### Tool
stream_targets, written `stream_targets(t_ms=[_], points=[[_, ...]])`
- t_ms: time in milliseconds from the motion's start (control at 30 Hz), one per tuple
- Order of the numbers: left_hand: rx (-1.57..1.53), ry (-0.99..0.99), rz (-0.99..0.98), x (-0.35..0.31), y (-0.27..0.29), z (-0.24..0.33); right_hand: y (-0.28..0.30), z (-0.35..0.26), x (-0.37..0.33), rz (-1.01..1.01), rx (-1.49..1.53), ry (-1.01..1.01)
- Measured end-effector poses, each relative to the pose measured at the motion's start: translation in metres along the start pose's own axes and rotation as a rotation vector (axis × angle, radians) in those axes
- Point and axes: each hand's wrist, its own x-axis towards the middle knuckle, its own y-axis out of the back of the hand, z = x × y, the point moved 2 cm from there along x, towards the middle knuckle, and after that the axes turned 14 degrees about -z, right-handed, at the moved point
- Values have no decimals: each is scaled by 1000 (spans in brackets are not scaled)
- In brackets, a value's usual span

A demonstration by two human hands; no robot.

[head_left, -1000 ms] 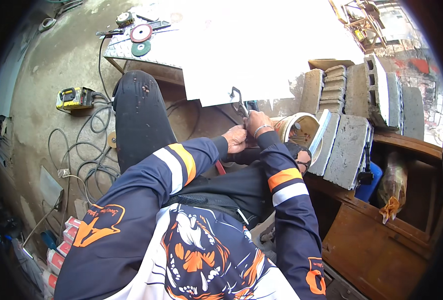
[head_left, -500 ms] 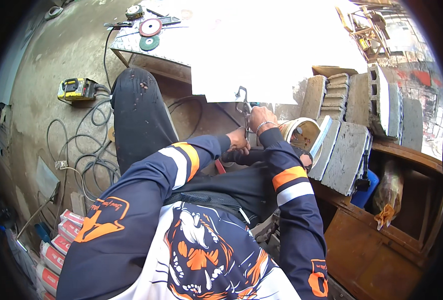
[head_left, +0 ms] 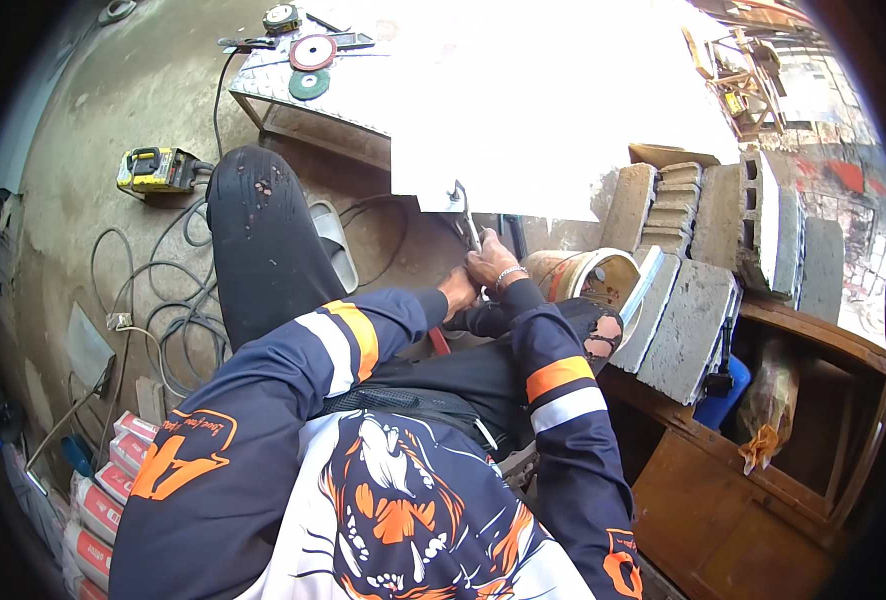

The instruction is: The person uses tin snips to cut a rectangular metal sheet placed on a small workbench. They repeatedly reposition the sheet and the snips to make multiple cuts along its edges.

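A metal C-jaw locking clamp (head_left: 469,222) sits at the near edge of a bright white sheet (head_left: 493,165), its curved jaw reaching over that edge. Wrapped round the clamp's body is my right hand (head_left: 492,262), a bracelet at its wrist. My left hand (head_left: 457,290) closes on the lower handles, just below and left of the right hand; its fingertips are partly hidden. Whether the jaws press on the sheet, I cannot tell.
Grinding discs (head_left: 313,52) and a tape measure (head_left: 281,18) lie on the metal table's left end. A bucket (head_left: 603,280) and concrete blocks (head_left: 678,325) stand right of my hands. At left, cables (head_left: 168,300) run from a yellow-black machine (head_left: 158,171).
Both hands and the clamp have shifted left along the sheet's near edge. My left knee has moved left, and a grey slipper now shows beside it.
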Motion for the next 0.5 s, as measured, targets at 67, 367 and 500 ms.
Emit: stream_targets(t_ms=[67, 367, 500], points=[[202, -25, 86, -4, 5, -2, -15, 5, 13, 63, 204, -47], [610, 47, 156, -31, -2, 13, -19, 7, 13, -39, 155, 182], [648, -29, 170, -29, -5, 11, -23, 21, 16, -2, 140, 212]])
